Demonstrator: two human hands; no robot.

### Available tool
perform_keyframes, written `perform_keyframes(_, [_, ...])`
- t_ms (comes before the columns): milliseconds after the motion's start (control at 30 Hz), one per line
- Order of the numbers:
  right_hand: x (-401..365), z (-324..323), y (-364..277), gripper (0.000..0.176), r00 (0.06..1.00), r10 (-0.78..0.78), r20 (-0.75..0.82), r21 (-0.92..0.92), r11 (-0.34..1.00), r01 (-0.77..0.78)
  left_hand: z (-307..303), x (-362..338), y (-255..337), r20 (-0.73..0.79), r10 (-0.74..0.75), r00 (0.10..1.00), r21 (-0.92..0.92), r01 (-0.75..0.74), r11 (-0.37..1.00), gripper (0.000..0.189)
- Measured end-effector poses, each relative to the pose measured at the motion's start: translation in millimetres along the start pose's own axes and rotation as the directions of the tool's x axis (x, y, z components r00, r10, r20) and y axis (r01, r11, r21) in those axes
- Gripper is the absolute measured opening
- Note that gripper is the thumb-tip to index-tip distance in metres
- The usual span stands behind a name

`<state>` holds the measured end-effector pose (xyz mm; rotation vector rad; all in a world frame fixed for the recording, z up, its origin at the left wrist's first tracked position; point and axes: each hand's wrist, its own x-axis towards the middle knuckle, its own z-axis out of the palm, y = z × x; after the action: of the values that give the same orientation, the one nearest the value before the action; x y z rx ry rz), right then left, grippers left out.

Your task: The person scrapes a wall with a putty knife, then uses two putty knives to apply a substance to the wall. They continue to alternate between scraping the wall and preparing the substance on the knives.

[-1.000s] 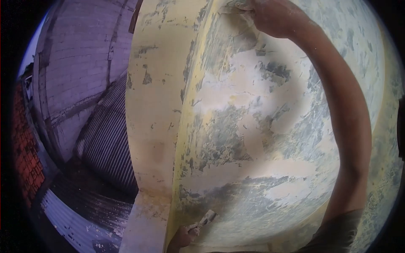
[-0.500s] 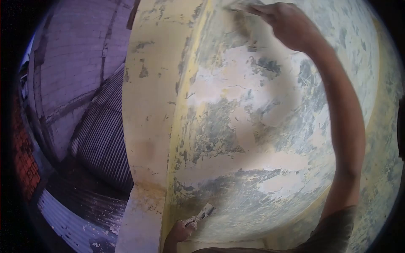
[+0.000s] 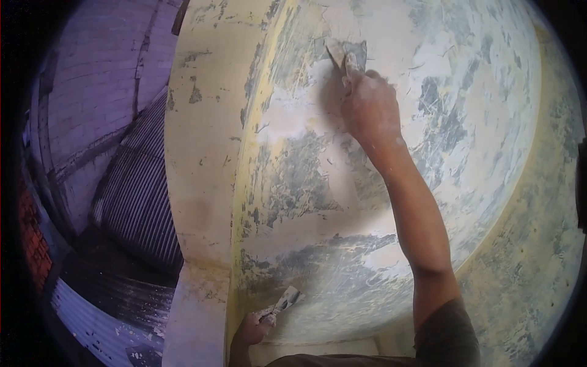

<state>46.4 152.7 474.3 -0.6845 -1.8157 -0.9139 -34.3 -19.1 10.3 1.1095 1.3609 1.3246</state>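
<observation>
My right hand [image 3: 370, 101] is closed round the handle of a putty knife [image 3: 350, 56], whose wide blade lies against the upper part of the patchy wall [image 3: 342, 177]. Light filler patches and grey scraped areas cover this wall. Low in the view, my left hand [image 3: 254, 328] grips a second putty knife [image 3: 287, 298], its filler-smeared blade pointing up and right, close to the wall's lower left part. Whether that blade touches the wall I cannot tell.
A cream wall edge [image 3: 202, 153] with chipped paint runs vertically left of the patchy surface. Beyond it are a block wall [image 3: 104, 92], corrugated sheets [image 3: 140, 189] and red bricks [image 3: 36, 244]. A yellowish wall section [image 3: 520, 275] curves along the right.
My right hand and its knife have come down from the top edge, and the forearm has swung left. The whole view has shifted slightly, and my left hand still holds its knife.
</observation>
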Motion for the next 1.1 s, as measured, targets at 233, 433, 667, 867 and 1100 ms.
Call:
perform_keyframes(233, [56, -42, 2, 0.029, 0.999, 0.011, -0.046, 0.159, 0.987, -0.003, -1, 10, -17, 0.046, 0.045, 0.998, -0.015, -0.045, 0.999, 0.026])
perform_keyframes(433, [74, -17, -14, 0.029, 0.997, 0.073, -0.014, 0.099, 0.993, -0.071, -3, 3, -2, 0.022, 0.039, 0.999, 0.010, -0.039, 0.999, 0.028])
perform_keyframes(667, [21, 10, -17, 0.017, 0.998, -0.010, -0.067, 0.060, 0.998, 0.014, 0, 2, -10, 0.007, 0.104, 0.995, 0.003, -0.104, 0.995, 0.031])
perform_keyframes(867, [-10, -15, -24, 0.024, 1.000, -0.022, 0.008, 0.118, 0.993, 0.021, 0, 1, 1, 0.023, 0.047, 0.999, 0.008, -0.047, 0.999, 0.035])
perform_keyframes(1100, [61, -25, 0, 0.032, 0.987, 0.094, -0.134, 0.120, 0.990, -0.078, 1, 3, -4, 0.026, 0.001, 1.000, 0.000, -0.001, 1.000, 0.030])
